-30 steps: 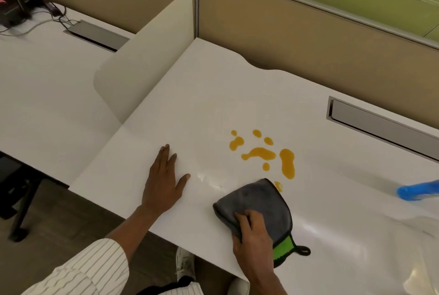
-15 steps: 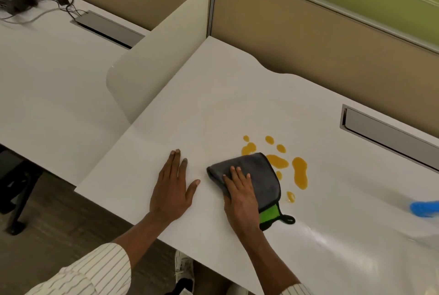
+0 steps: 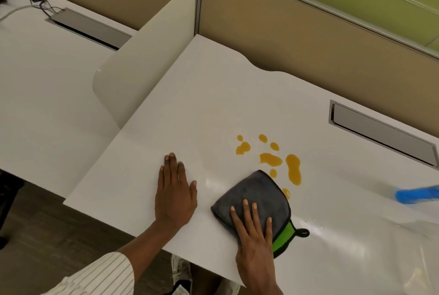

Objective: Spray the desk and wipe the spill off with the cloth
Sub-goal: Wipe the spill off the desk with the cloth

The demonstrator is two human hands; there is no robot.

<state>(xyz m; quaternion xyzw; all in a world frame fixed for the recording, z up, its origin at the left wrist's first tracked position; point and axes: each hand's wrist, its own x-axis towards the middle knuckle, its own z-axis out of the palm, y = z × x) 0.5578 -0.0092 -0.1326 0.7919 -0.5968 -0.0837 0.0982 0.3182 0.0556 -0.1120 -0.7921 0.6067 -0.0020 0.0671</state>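
Right hand (image 3: 255, 237) flat on the cloth (image 3: 256, 202), fingers spread, palm pressing it to the desk (image 3: 213, 95) near the front edge. The cloth is grey, folded, with a green corner and a black loop sticking out to the right. Just beyond it sits the spill (image 3: 273, 159): orange blobs, the nearest small ones right at the cloth's far edge. Left hand (image 3: 174, 190) lies open and empty, palm down on the desk, beside the cloth but not touching it. At the right edge, a blue bottle (image 3: 418, 194) is only partly in view.
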